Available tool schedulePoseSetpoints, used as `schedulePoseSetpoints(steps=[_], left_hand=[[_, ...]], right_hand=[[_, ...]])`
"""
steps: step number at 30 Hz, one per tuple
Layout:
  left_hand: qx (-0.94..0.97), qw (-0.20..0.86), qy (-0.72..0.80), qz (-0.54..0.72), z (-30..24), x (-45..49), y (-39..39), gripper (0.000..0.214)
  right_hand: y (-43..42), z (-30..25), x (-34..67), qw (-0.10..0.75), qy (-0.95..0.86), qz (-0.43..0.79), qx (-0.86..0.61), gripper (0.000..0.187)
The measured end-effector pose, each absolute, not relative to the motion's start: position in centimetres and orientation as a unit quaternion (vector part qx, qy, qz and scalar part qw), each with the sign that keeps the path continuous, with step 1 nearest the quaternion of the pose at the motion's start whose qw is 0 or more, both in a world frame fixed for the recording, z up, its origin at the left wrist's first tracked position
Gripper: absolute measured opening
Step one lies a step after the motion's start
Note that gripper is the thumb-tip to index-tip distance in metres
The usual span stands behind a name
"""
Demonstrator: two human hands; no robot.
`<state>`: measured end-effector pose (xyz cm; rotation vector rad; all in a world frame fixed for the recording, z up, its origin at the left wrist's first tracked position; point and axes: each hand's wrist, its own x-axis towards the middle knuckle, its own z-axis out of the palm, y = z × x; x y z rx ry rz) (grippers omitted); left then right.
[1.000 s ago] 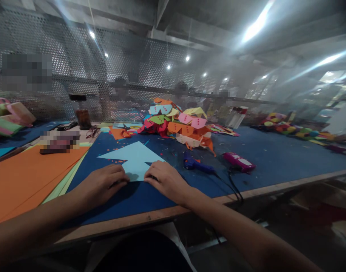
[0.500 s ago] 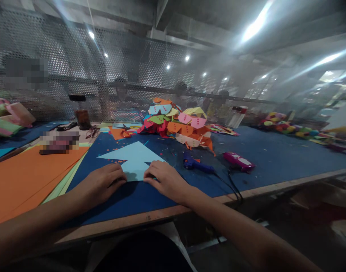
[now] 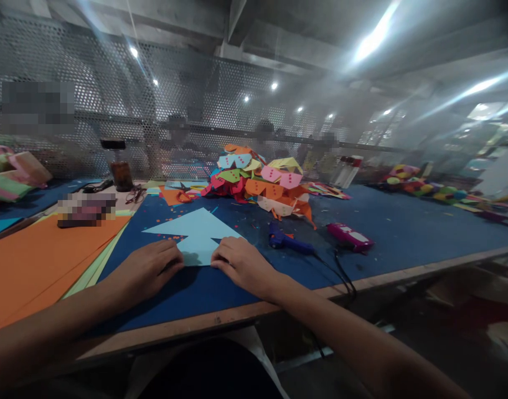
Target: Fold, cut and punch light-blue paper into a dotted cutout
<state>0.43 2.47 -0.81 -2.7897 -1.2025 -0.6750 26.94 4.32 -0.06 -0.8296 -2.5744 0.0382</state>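
Two palms down, left hand (image 3: 148, 270) and right hand (image 3: 240, 263) side by side on the blue table (image 3: 404, 233). Fingers bent, pressing the light blue paper (image 3: 196, 228) flat, gripping nothing.

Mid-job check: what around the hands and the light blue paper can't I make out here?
Head view only.
Near edge of the light blue paper: covered by the left hand and right hand.
Grip on it: hidden under the knuckles; pinching or pressing cannot be told.
Item on the orange sheets: pixelated.
Glue gun cord: drops behind the table edge.
Figures behind the mesh screen: hazy.
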Motion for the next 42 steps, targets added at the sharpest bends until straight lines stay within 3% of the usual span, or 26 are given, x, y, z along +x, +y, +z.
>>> schedulePoseSetpoints(steps=[42], left_hand=[[-0.810,-0.149,-0.539,-0.179,0.6,-0.2,3.1,0.028]], right_hand=[[4.3,0.4,27.1,0.229,-0.881,0.127,-0.394,0.010]])
